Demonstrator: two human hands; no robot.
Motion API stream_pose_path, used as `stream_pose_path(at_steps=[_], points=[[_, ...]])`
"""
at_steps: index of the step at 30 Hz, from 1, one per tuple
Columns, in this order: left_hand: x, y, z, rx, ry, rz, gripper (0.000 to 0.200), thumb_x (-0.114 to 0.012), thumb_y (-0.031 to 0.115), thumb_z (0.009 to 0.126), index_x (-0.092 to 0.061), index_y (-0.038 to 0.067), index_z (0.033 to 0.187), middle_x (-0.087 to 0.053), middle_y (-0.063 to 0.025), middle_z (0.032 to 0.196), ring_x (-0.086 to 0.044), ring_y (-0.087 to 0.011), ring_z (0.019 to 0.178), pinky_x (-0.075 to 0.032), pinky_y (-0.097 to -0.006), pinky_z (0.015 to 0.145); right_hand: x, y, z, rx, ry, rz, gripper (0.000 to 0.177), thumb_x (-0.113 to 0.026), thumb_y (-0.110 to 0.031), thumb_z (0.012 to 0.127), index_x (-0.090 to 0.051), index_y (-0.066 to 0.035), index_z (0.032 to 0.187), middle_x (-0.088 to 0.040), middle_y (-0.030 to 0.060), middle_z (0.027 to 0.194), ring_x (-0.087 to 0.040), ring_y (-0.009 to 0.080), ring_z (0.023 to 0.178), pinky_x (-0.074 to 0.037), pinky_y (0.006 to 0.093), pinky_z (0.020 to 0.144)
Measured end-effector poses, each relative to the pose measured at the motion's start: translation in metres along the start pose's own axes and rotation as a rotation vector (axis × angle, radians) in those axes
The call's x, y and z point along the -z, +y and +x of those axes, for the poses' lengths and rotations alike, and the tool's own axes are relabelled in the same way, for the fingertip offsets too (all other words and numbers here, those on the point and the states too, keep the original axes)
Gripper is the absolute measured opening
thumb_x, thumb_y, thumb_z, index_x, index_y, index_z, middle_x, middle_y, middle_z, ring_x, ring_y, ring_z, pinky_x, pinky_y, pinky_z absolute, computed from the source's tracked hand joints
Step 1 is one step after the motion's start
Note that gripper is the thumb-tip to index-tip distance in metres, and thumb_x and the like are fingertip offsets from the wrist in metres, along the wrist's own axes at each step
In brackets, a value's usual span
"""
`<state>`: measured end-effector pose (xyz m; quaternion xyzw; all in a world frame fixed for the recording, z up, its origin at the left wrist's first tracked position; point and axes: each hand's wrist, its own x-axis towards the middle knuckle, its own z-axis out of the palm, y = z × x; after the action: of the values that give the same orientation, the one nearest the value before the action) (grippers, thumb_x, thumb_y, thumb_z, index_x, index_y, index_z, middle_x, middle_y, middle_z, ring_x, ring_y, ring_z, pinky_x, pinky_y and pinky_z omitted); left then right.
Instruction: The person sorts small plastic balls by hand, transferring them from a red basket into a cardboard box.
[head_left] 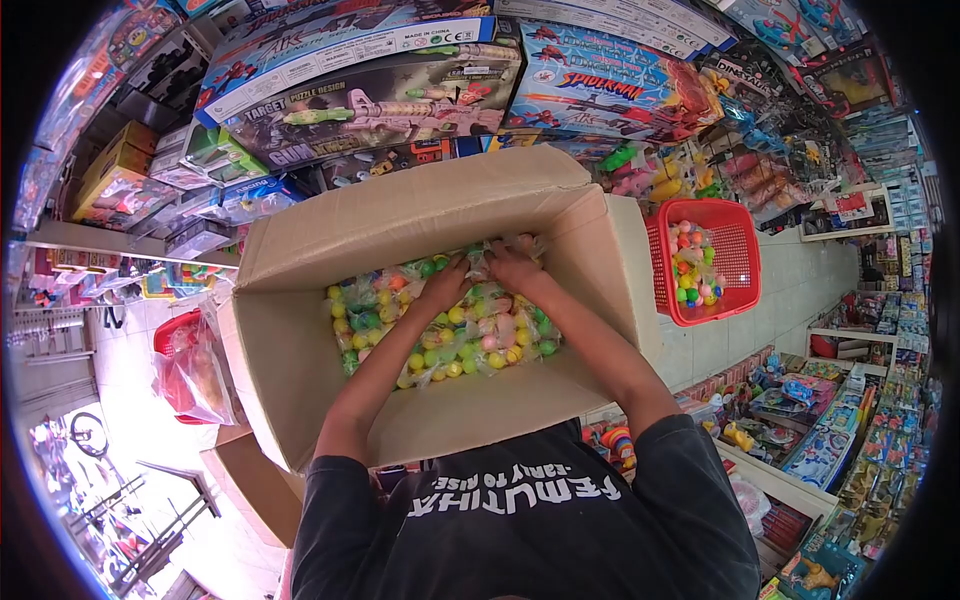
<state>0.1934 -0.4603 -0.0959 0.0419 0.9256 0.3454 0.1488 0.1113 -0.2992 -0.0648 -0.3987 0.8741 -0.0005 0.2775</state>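
Note:
A deep cardboard box (pixel 420 225) stands open before me, its bottom covered with clear plastic bags of small coloured balls (pixel 450 350), mostly yellow and green with some pink and orange. Both my arms reach down into it. My left hand (pixel 446 284) is at the middle of the far side, fingers closed on the plastic of a ball bag. Just to its right, my right hand (pixel 513 266) grips the clear plastic of a bag against the box's far wall. The fingertips of both hands are partly hidden among the bags.
A red basket (pixel 740 285) with bagged balls sits right of the box; another red basket (pixel 180 335) with clear plastic is at left. Boxed toy guns (pixel 380 110) and a Spiderman box (pixel 610 85) are stacked beyond. Toy shelves (pixel 800 430) line the right side.

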Motion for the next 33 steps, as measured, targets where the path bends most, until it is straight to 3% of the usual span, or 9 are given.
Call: stream_pose_path(at_steps=[4, 11, 14, 16, 20, 23, 26, 28, 33], points=[[-0.004, -0.014, 0.002, -0.046, -0.029, -0.021, 0.043, -0.049, 0.021, 0.081, -0.041, 0.001, 0.118, -0.031, -0.0154, 0.134, -0.043, -0.033, 0.113, -0.04, -0.0406, 0.09, -0.019, -0.001, 0.005, 0.026, 0.125, -0.346, 0.049, -0.058, -0.016, 0.074, -0.043, 0.0, 0.118, -0.037, 0.0196, 0.12, -0.045, 0.0337, 0.106, -0.042, 0.0403, 0.085], [-0.006, -0.016, -0.006, -0.118, -0.033, -0.102, 0.043, -0.05, 0.014, 0.081, -0.04, 0.004, 0.123, -0.035, -0.0197, 0.131, -0.04, -0.0344, 0.116, -0.034, -0.0375, 0.096, -0.026, 0.005, -0.004, 0.06, 0.183, -0.365, 0.052, -0.058, -0.017, 0.073, -0.041, 0.0, 0.12, -0.041, 0.0165, 0.116, -0.04, 0.0318, 0.11, -0.038, 0.0431, 0.088], [-0.001, -0.011, -0.009, -0.129, -0.04, -0.119, 0.043, -0.049, 0.013, 0.082, -0.04, 0.005, 0.123, -0.036, -0.0195, 0.13, -0.04, -0.0338, 0.117, -0.034, -0.0374, 0.097, -0.024, 0.02, -0.002, 0.123, 0.164, -0.306, 0.053, -0.057, -0.016, 0.074, -0.041, -0.002, 0.121, -0.042, 0.0155, 0.116, -0.041, 0.0309, 0.11, -0.035, 0.0469, 0.09], [-0.005, -0.015, -0.008, -0.151, -0.013, -0.134, 0.043, -0.049, 0.014, 0.082, -0.041, 0.005, 0.123, -0.037, -0.0195, 0.129, -0.04, -0.0337, 0.116, -0.034, -0.0377, 0.096, -0.005, 0.023, 0.001, 0.149, -0.019, -0.068, 0.051, -0.054, -0.014, 0.075, -0.04, -0.004, 0.123, -0.04, 0.0153, 0.123, -0.04, 0.0301, 0.114, -0.034, 0.0481, 0.092], [0.008, 0.003, -0.028, -0.098, 0.058, -0.215, 0.041, -0.051, 0.019, 0.082, -0.044, 0.008, 0.121, -0.044, -0.0169, 0.121, -0.045, -0.034, 0.109, -0.04, -0.0391, 0.09, 0.014, 0.017, -0.012, 0.012, -0.043, 0.038, 0.048, -0.05, -0.011, 0.077, -0.04, -0.006, 0.124, -0.035, 0.0163, 0.129, -0.038, 0.0304, 0.118, -0.033, 0.0463, 0.094], [0.005, -0.005, -0.035, 0.044, 0.009, -0.061, 0.039, -0.052, 0.021, 0.081, -0.047, 0.005, 0.116, -0.048, -0.0184, 0.113, -0.05, -0.0356, 0.101, -0.042, -0.0409, 0.084, -0.011, 0.032, -0.002, 0.087, 0.082, -0.009, 0.039, -0.048, -0.023, 0.082, -0.045, -0.01, 0.118, -0.041, 0.0114, 0.123, -0.042, 0.0281, 0.115, -0.03, 0.0462, 0.094], [0.002, -0.015, -0.043, 0.049, -0.014, -0.051, 0.036, -0.053, 0.023, 0.081, -0.052, 0.003, 0.11, -0.051, -0.021, 0.105, -0.052, -0.0364, 0.095, -0.043, -0.0418, 0.081, -0.006, 0.03, -0.002, 0.08, -0.035, -0.12, 0.05, -0.047, -0.009, 0.078, -0.037, -0.009, 0.127, -0.031, 0.0142, 0.134, -0.033, 0.0297, 0.123, -0.03, 0.0427, 0.1], [0.001, -0.015, -0.052, 0.066, -0.028, -0.1, 0.035, -0.056, 0.024, 0.08, -0.054, 0.001, 0.106, -0.054, -0.0215, 0.1, -0.054, -0.0358, 0.092, -0.043, -0.0406, 0.08, 0.006, 0.025, -0.003, -0.01, -0.132, -0.12, 0.051, -0.05, -0.012, 0.079, -0.038, -0.013, 0.128, -0.034, 0.0128, 0.133, -0.035, 0.0285, 0.122, -0.03, 0.0397, 0.1], [0.003, 0.003, -0.078, 0.062, -0.185, -0.168, 0.039, -0.061, 0.023, 0.076, -0.053, -0.002, 0.104, -0.059, -0.0174, 0.093, -0.057, -0.0297, 0.087, -0.044, -0.0387, 0.076, 0.03, 0.02, 0.005, 0.018, -0.125, 0.079, 0.051, -0.056, -0.023, 0.077, -0.043, -0.016, 0.126, -0.038, 0.0115, 0.13, -0.037, 0.0274, 0.12, -0.031, 0.0373, 0.1]])
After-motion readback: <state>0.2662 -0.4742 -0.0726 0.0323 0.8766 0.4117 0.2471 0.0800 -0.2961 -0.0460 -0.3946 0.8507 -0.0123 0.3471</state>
